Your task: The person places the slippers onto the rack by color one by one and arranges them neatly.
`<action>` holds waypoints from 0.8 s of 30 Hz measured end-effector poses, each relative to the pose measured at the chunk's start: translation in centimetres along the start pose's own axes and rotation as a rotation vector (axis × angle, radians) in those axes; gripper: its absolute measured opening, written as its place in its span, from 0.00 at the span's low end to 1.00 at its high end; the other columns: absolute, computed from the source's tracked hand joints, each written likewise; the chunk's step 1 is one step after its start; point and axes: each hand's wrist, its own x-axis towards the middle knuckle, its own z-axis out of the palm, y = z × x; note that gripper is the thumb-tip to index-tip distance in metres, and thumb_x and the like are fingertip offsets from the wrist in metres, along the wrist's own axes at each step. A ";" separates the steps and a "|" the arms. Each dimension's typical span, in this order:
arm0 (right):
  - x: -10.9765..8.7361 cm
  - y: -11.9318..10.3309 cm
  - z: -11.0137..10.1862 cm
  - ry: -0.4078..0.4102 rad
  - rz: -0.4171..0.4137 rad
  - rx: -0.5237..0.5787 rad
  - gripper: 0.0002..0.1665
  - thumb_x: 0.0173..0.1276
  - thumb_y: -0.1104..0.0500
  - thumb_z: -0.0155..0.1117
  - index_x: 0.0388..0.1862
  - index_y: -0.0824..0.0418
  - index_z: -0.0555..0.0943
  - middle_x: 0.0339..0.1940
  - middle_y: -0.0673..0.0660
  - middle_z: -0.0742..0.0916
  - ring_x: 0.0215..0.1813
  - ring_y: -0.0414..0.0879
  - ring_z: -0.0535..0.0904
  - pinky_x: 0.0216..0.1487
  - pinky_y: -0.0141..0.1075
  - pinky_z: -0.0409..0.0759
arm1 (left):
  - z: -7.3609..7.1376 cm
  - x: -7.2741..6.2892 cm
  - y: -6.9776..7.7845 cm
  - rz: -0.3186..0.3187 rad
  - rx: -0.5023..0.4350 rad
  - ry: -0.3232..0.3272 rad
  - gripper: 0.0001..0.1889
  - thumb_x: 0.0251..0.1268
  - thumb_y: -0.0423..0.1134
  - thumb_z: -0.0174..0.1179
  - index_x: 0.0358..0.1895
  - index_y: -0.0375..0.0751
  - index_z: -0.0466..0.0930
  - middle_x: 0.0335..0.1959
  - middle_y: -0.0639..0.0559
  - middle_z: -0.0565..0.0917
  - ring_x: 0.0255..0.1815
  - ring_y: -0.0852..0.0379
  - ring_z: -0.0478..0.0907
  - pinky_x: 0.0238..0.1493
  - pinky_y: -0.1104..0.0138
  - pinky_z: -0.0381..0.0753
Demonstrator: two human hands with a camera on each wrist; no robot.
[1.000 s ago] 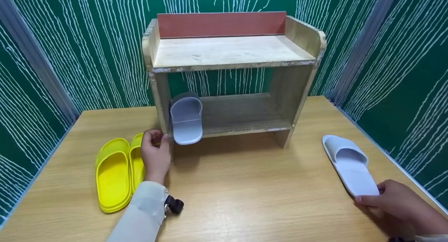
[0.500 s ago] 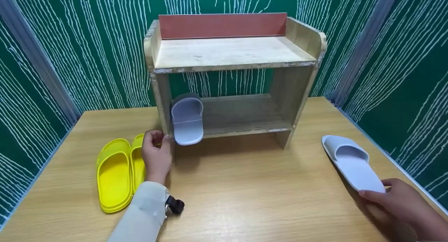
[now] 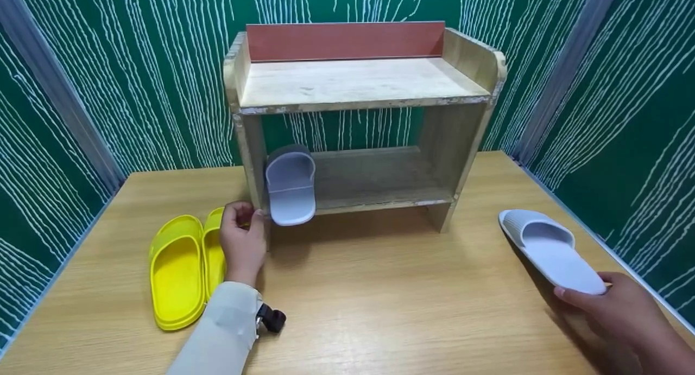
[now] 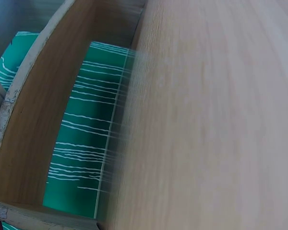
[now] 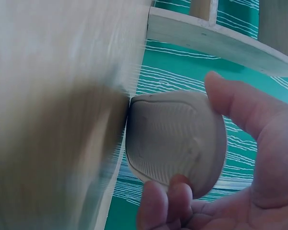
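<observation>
A left hand (image 3: pixel 243 245), its fingers' hold unclear, partly hides one yellow slide (image 3: pixel 213 247); right of the wooden rack (image 3: pixel 364 84), a right hand (image 3: pixel 624 310) pinches a ribbed-strap white slide (image 3: pixel 559 258) by its raised heel.

Moulded yellow slippers (image 3: pixel 176 280), lower left: bright, even yellow.
Ribbed white slipper (image 3: pixel 562 261), lower right: white, strap finely lined.
Rounded white slipper (image 3: pixel 291 204), left of centre: white, greyer towards the top.
Two-tier wooden shelf (image 3: pixel 369 82), centre: pale beige, grained, edges mottled whitish.
Flat red backboard (image 3: pixel 347 42), upper centre: brick red.
Walls (image 3: pixel 184 87), upper frame: dark green, wavy white streaks.
Wooden tabletop (image 3: pixel 391 288): honey-tan, grained.
</observation>
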 end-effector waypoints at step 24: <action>-1.1 -0.7 0.2 0.301 -0.141 0.406 0.54 0.76 0.42 0.67 0.89 0.55 0.50 0.85 0.66 0.63 0.72 0.62 0.68 0.68 0.46 0.69 | 0.0 0.0 0.0 0.016 -0.022 0.004 0.09 0.79 0.33 0.60 0.55 0.36 0.74 0.52 0.43 0.77 0.56 0.51 0.73 0.61 0.70 0.76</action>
